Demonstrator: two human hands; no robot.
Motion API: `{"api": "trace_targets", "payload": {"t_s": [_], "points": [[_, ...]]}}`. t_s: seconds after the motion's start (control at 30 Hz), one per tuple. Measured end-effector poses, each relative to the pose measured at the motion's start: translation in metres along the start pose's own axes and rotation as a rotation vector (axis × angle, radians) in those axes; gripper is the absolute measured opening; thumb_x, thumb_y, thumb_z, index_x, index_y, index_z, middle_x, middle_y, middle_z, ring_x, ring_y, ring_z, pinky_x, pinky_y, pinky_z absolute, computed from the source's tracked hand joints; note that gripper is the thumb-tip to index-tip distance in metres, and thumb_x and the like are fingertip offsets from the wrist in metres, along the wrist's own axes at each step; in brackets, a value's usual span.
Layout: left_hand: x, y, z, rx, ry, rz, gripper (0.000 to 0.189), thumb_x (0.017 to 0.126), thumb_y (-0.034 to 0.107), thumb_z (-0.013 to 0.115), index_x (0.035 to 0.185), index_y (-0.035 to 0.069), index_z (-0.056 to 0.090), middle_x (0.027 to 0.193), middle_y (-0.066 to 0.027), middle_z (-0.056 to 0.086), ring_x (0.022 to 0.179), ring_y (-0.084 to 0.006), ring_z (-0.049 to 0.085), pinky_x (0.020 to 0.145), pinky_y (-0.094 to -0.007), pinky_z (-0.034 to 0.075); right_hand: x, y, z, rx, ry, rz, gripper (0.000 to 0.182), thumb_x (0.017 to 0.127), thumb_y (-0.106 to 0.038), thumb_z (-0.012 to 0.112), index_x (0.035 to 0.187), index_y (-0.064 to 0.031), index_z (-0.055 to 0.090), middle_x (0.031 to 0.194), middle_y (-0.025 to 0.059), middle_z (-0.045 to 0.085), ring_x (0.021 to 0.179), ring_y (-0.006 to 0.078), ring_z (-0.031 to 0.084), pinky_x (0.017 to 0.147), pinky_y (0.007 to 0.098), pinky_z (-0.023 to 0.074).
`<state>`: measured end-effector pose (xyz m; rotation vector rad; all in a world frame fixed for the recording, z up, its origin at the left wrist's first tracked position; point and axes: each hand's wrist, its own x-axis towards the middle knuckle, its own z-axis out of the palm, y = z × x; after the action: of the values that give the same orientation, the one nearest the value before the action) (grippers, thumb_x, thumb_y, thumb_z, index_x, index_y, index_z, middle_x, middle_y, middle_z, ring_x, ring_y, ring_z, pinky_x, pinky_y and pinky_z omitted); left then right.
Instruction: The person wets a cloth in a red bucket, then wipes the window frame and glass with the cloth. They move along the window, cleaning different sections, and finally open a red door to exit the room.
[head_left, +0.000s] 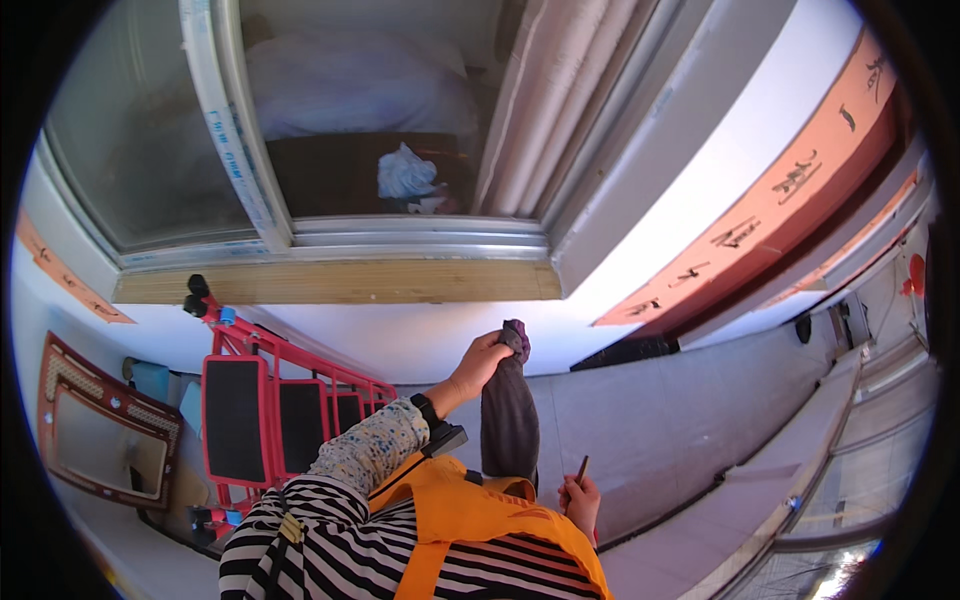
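My left hand (474, 367) grips the bunched top of a dark grey cloth (510, 420), with a purple bit showing above my fingers. The cloth hangs straight down over the floor, and its lower end is partly hidden behind the orange apron (480, 510) that I wear. Lower and to the right, my right hand (581, 504) is closed around a thin brown stick-like thing (583, 469). Only its upper end shows, so what it is cannot be told. My right hand is apart from the cloth.
A sliding window (397, 238) with a wooden sill (337, 283) is ahead. On the left stands a red stepladder (268, 420) with black treads, near a brown-framed panel (109, 427). A doorway with orange paper strips (780, 180) bearing writing lies right, beyond grey floor (637, 420).
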<state>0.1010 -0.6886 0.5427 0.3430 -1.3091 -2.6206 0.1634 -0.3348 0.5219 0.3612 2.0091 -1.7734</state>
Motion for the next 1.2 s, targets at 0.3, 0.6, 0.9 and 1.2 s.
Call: {"api": "trace_targets", "payload": {"t_s": [0.3, 0.6, 0.9, 1.2], "points": [[-0.024, 0.203, -0.109, 1.302, 0.574, 0.784, 0.038, 0.089, 0.031, 0.067, 0.109, -0.001, 0.061, 0.1, -0.0189, 0.063, 0.096, -0.0386, 0.058, 0.086, -0.0466, 0.045, 0.062, 0.028, -0.001, -0.027, 0.073, -0.014, 0.02, 0.093, -0.02, 0.066, 0.106, -0.0042, 0.068, 0.072, 0.0029, 0.062, 0.063, 0.013, 0.054, 0.057, 0.0304, 0.0469], [-0.021, 0.126, -0.149, 1.885, 0.432, 0.673, 0.063, 0.082, 0.046, 0.068, 0.123, 0.001, 0.055, 0.12, -0.0178, 0.052, 0.114, -0.0362, 0.047, 0.093, -0.0485, 0.037, 0.094, -0.069, 0.09, -0.254, -0.176, -0.225, 0.02, 0.093, -0.024, 0.064, 0.093, -0.0039, 0.069, 0.067, 0.0015, 0.06, 0.057, 0.0098, 0.049, 0.052, 0.0284, 0.041], [0.055, 0.07, -0.055, 2.024, -0.101, 0.908, 0.063, 0.076, 0.044, 0.074, 0.123, 0.004, 0.056, 0.11, -0.0105, 0.053, 0.105, -0.0275, 0.048, 0.084, -0.0421, 0.036, 0.093, -0.066, 0.088, -0.363, -0.245, -0.414, 0.02, 0.096, -0.023, 0.06, 0.092, -0.0047, 0.068, 0.07, 0.0023, 0.061, 0.058, 0.0102, 0.051, 0.051, 0.0286, 0.0417], [0.055, -0.059, 0.074, 1.021, -0.597, 0.095, 0.046, 0.088, 0.03, 0.067, 0.123, 0.001, 0.062, 0.113, -0.0162, 0.067, 0.1, -0.0284, 0.064, 0.088, -0.0369, 0.049, 0.042, -0.022, -0.008, 0.002, 0.034, -0.224, 0.023, 0.093, -0.029, 0.067, 0.095, -0.0063, 0.07, 0.068, 0.0008, 0.061, 0.056, 0.0097, 0.05, 0.05, 0.0277, 0.0399]]}}
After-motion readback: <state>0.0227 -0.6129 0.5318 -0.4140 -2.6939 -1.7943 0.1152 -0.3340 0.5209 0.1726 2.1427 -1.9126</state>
